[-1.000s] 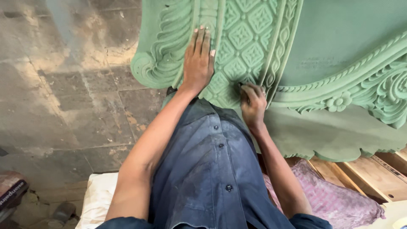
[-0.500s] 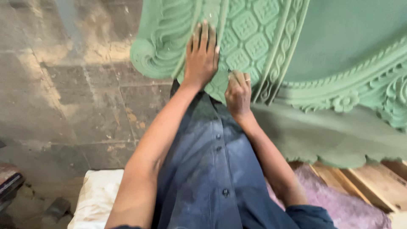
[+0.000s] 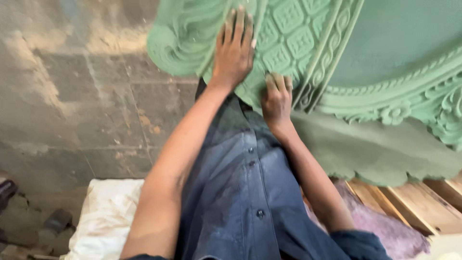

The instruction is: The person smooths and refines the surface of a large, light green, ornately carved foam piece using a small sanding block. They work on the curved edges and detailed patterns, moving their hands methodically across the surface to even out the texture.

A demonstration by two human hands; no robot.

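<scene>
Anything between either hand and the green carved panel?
Nothing visible. The left hand lies flat on the green carved panel, fingers spread over the lattice carving. The right hand presses on the panel's lower edge, fingers curled; whether it holds something underneath is unclear.

Carved panel (image 3: 385,43), green, matte, lying across the lap and tilted. A lattice band of raised diamond tiles runs directly beneath the flat left fingers (image 3: 236,29); a scroll curls just left of them. Beside the bent right fingers (image 3: 276,84), to their right, a twisted rope moulding runs diagonally. Beyond it lie a plain smooth field and floral scrollwork; the lower edge is scalloped.
</scene>
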